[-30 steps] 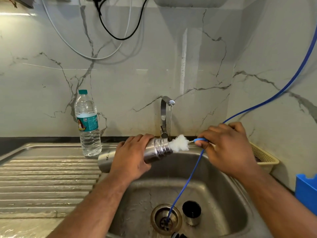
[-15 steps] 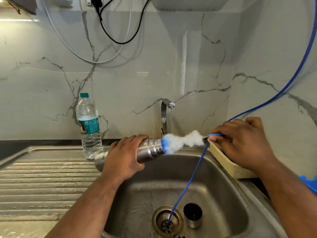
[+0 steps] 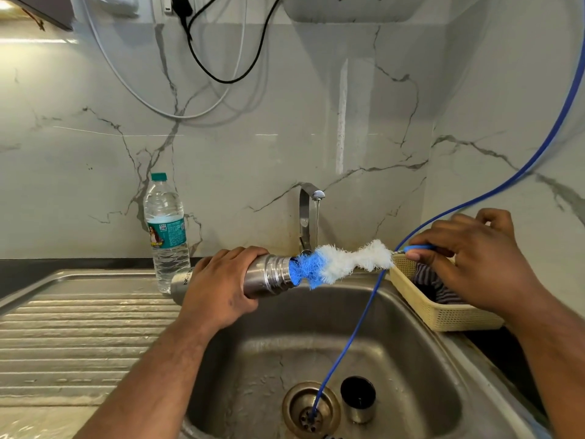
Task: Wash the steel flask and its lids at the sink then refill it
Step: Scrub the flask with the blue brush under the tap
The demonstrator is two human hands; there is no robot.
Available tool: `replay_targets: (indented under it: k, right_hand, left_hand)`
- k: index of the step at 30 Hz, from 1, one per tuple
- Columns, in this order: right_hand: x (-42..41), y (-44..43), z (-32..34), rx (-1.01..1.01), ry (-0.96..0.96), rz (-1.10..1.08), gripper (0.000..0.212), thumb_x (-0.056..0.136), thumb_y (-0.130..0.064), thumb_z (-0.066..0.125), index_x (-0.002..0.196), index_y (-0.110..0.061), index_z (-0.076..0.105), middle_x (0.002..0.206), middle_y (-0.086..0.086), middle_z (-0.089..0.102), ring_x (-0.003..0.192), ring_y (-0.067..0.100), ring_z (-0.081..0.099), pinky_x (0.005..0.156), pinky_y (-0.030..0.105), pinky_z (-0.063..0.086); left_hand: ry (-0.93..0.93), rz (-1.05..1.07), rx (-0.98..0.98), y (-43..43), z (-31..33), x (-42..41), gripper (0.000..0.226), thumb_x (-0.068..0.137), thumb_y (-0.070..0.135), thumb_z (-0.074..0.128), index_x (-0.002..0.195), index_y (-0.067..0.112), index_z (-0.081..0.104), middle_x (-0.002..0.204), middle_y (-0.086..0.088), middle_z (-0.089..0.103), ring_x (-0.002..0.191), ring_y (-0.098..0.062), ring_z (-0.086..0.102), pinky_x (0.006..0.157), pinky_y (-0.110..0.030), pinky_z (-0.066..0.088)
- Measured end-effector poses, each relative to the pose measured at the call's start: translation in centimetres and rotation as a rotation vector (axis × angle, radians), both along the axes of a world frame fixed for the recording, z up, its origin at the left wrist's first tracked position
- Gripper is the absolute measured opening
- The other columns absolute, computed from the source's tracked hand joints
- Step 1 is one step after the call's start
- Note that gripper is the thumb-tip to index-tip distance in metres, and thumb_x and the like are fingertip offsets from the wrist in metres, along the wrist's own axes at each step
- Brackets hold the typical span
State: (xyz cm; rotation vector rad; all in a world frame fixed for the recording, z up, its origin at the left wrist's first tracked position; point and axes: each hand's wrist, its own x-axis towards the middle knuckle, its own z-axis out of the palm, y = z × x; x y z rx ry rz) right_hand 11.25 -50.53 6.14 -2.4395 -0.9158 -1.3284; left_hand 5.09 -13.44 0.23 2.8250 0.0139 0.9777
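My left hand (image 3: 218,293) grips the steel flask (image 3: 269,275) around its middle and holds it sideways over the sink (image 3: 411,343), mouth pointing right. A blue-and-white bottle brush (image 3: 342,263) sticks out of the mouth, only its blue tip still at the rim. My right hand (image 3: 474,264) pinches the brush's blue handle at the far right. A steel cup lid (image 3: 358,399) stands upright in the basin beside the drain (image 3: 311,408). The tap (image 3: 308,217) behind the flask runs a thin stream.
A plastic water bottle (image 3: 166,232) stands on the ribbed drainboard (image 3: 79,327) at the left. A cream plastic basket (image 3: 443,308) with a striped cloth sits on the sink's right rim. A blue tube (image 3: 354,331) hangs down into the drain.
My right hand has pulled the brush out to the right, so most of the bristles are now outside the flask. The left hand kept hold of the flask.
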Motion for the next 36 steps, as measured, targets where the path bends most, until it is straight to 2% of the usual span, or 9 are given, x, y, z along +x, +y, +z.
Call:
replay_targets:
  k: [5, 12, 15, 17, 25, 29, 32, 34, 36]
  right_hand:
    - [-0.6, 0.6, 0.3, -0.061, -0.112, -0.019, 0.035, 0.092, -0.057, 0.049, 0.093, -0.037, 0.078, 0.078, -0.018, 0.068, 0.073, 0.014, 0.059, 0.089, 0.038, 0.022]
    - [-1.0, -0.6, 1.0, -0.016, -0.131, -0.043, 0.037, 0.091, -0.055, 0.050, 0.094, -0.033, 0.079, 0.077, -0.018, 0.063, 0.074, 0.020, 0.063, 0.090, 0.046, 0.028]
    - [-0.3, -3.6, 1.8, 0.103, -0.005, -0.052, 0.034, 0.094, -0.068, 0.047, 0.102, -0.046, 0.072, 0.081, -0.030, 0.055, 0.076, 0.016, 0.054, 0.084, 0.061, 0.041]
    - [0.2, -4.8, 1.8, 0.120, 0.031, -0.028, 0.031, 0.094, -0.076, 0.043, 0.105, -0.056, 0.065, 0.082, -0.034, 0.052, 0.074, 0.014, 0.050, 0.080, 0.065, 0.042]
    - [-1.2, -2.8, 1.9, 0.103, 0.040, -0.002, 0.030, 0.089, -0.063, 0.049, 0.097, -0.045, 0.071, 0.079, -0.038, 0.048, 0.073, 0.012, 0.053, 0.084, 0.057, 0.036]
    - [-1.0, -2.0, 1.3, 0.049, 0.058, -0.020, 0.029, 0.088, -0.061, 0.048, 0.094, -0.046, 0.072, 0.075, -0.037, 0.049, 0.073, 0.007, 0.050, 0.088, 0.037, 0.020]
    - [-1.3, -1.8, 1.4, 0.039, 0.074, -0.054, 0.032, 0.088, -0.063, 0.047, 0.092, -0.046, 0.073, 0.071, -0.036, 0.046, 0.071, 0.003, 0.051, 0.084, 0.032, 0.015]
    - [-1.6, -1.2, 1.3, 0.044, 0.126, -0.059, 0.018, 0.088, -0.062, 0.052, 0.090, -0.053, 0.068, 0.069, -0.037, 0.047, 0.074, -0.006, 0.049, 0.082, 0.031, 0.014]
    - [-1.4, -0.5, 0.8, 0.012, 0.151, -0.045, 0.007, 0.094, -0.059, 0.060, 0.087, -0.058, 0.061, 0.071, -0.036, 0.052, 0.075, -0.005, 0.053, 0.082, 0.033, 0.017]
  left_hand:
    - [0.085, 0.056, -0.023, 0.3, 0.1, -0.2, 0.087, 0.062, 0.037, 0.088, 0.136, 0.044, 0.042, 0.118, 0.019, 0.058, 0.106, -0.008, 0.052, 0.103, -0.039, 0.040]
    - [0.089, 0.067, -0.045, 0.8, 0.8, -0.7, 0.085, 0.064, 0.034, 0.088, 0.136, 0.043, 0.043, 0.119, 0.018, 0.057, 0.103, -0.006, 0.046, 0.105, -0.041, 0.038]
    - [0.084, 0.147, -0.086, 2.6, 0.8, -1.2, 0.087, 0.063, 0.030, 0.089, 0.137, 0.040, 0.044, 0.124, 0.013, 0.059, 0.111, -0.012, 0.051, 0.108, -0.046, 0.038]
    - [0.053, 0.146, -0.119, 3.1, 0.8, -1.3, 0.087, 0.062, 0.029, 0.090, 0.136, 0.039, 0.045, 0.124, 0.012, 0.059, 0.111, -0.012, 0.050, 0.108, -0.047, 0.039]
    - [0.033, 0.076, -0.097, 1.2, 0.9, -0.9, 0.086, 0.059, 0.030, 0.088, 0.134, 0.041, 0.046, 0.117, 0.017, 0.056, 0.103, -0.007, 0.047, 0.105, -0.045, 0.041]
    - [0.043, 0.049, -0.087, 0.8, 0.7, -0.9, 0.085, 0.061, 0.032, 0.088, 0.134, 0.041, 0.045, 0.115, 0.019, 0.054, 0.102, -0.006, 0.045, 0.102, -0.041, 0.039]
    - [0.052, 0.042, -0.058, 0.5, 0.4, -0.9, 0.084, 0.062, 0.031, 0.087, 0.135, 0.038, 0.046, 0.120, 0.017, 0.057, 0.104, -0.007, 0.046, 0.101, -0.040, 0.038]
    - [0.041, 0.018, -0.026, 0.0, 0.2, -0.8, 0.084, 0.061, 0.031, 0.088, 0.135, 0.038, 0.048, 0.122, 0.016, 0.058, 0.108, -0.008, 0.049, 0.103, -0.040, 0.037]
    - [0.024, -0.050, 0.035, -0.9, -0.1, -0.6, 0.081, 0.062, 0.031, 0.089, 0.133, 0.040, 0.050, 0.123, 0.018, 0.059, 0.112, -0.007, 0.049, 0.108, -0.040, 0.034]
